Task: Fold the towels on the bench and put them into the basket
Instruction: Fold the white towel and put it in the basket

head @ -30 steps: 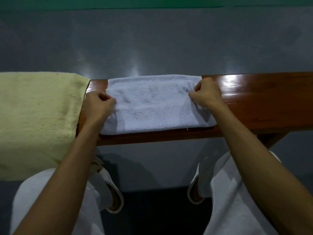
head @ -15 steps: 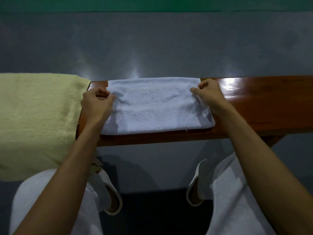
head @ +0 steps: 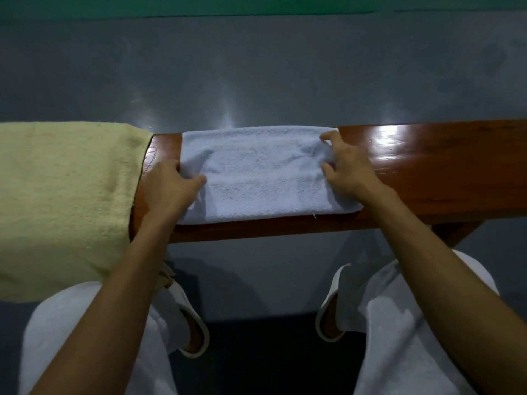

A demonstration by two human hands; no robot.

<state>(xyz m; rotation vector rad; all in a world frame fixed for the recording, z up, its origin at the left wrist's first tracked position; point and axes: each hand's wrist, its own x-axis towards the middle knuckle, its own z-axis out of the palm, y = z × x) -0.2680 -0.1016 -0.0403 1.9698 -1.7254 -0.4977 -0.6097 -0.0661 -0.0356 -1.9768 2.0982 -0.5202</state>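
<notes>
Dim, soft picture; overhead glare on the bench (head: 399, 143)

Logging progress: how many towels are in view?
2: a white towel flat on the bench, and a yellow towel draped over its left end. Others may lie off-frame.

Both bare forearms reach forward from the lower corners, wrists nearly straight. The left hand (head: 171, 189) lies knuckles-up, its thumb stretched over the left end of the pale towel (head: 256, 178) and its fingers apparently tucked beneath the cloth. The right hand (head: 352, 171) arches over the right end, fingers spread and bent, pinching the bunched edge.
</notes>
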